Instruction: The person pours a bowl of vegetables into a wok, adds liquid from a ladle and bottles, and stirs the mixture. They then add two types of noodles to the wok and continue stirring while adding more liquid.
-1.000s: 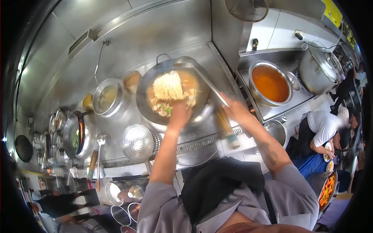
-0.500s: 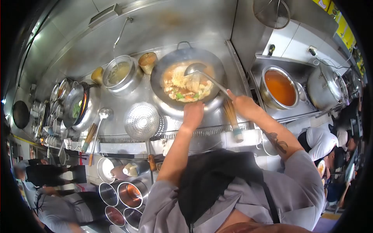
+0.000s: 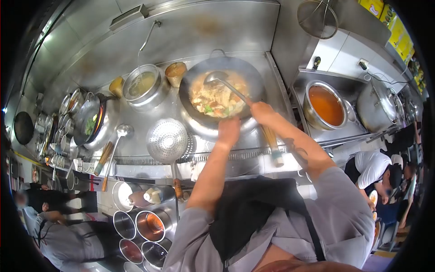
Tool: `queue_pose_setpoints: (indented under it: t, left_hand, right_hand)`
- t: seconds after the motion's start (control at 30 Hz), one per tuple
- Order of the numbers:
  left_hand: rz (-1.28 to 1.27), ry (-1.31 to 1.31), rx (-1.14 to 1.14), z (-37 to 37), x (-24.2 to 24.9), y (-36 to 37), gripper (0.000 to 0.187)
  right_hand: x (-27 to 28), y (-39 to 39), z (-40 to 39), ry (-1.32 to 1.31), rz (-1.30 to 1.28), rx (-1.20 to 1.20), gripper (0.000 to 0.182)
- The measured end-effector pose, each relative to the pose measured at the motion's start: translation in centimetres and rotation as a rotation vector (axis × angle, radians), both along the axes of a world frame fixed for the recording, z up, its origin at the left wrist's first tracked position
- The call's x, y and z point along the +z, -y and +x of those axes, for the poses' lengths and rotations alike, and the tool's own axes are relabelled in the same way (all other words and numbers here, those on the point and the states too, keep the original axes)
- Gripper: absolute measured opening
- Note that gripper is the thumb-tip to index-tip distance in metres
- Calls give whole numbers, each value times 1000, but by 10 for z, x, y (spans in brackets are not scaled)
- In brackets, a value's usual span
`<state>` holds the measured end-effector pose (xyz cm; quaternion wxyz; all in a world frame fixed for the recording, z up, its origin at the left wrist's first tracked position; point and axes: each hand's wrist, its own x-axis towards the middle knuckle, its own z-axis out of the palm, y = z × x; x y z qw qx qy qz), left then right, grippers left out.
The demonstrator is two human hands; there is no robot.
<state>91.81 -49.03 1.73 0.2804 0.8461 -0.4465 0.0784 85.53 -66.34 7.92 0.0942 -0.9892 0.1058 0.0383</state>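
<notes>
A large dark wok (image 3: 254,75) sits on the range with noodles, green leaves and pale pieces (image 3: 216,100) in a reddish-brown liquid. My left hand (image 3: 229,128) is closed at the wok's near edge; its fingertips are partly hidden. In my right hand (image 3: 263,111) is the handle of a metal ladle (image 3: 233,90), gripped at the wok's right side. The ladle's bowl rests in the upper part of the food. Just below my right hand lies a bamboo brush (image 3: 273,149).
A perforated skimmer (image 3: 166,140) lies left of my left arm. Behind it stand a metal pot (image 3: 142,86) and a basket-like container (image 3: 175,72). On the right is a pot of orange liquid (image 3: 326,105). Co-workers (image 3: 84,240) are at lower left and far right (image 3: 369,165).
My right hand has moved left and slightly up, carrying the ladle's bowl toward the wok's upper left. The noodles look more spread through the food. My left hand stays at the near edge.
</notes>
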Motion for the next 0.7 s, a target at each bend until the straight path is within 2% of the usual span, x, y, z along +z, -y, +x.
queue_pose_setpoints:
  t: [0.1,0.17,0.2,0.27,0.37,0.4,0.47,0.5,0.57,0.63,0.7]
  left_hand:
    - [-26,-68,9,-1,-2,-4,15]
    - [-21,-80,5,1,-3,-6,15]
    - [-25,-87,-1,4,-3,-5,15]
    - [-28,-66,-17,7,-4,-4,15]
    - [16,-56,-45,5,-6,-6,15]
    - [41,-66,-29,7,-5,-4,15]
    - [33,-69,-27,11,-7,-3,15]
    - [24,-74,-28,11,-10,-2,16]
    - [-3,-117,-21,13,-8,-1,17]
    - [-18,-169,-10,3,-3,-8,20]
    - [-214,-14,-43,-10,11,-17,34]
  right_hand:
    - [11,4,3,127,85,23,53]
    - [17,3,-25,303,198,81,53]
    - [22,0,-35,300,195,87,53]
    - [30,-3,-51,19,477,-143,56]
    - [25,-5,-48,-61,533,-229,57]
    - [12,3,-46,-59,530,-229,57]
    - [-10,8,-47,378,312,103,56]
    - [-10,5,-56,373,317,93,56]
    - [1,2,-70,201,376,-37,56]
    - [-4,-1,-66,171,363,-30,56]
    - [0,-7,-65,156,346,-21,56]
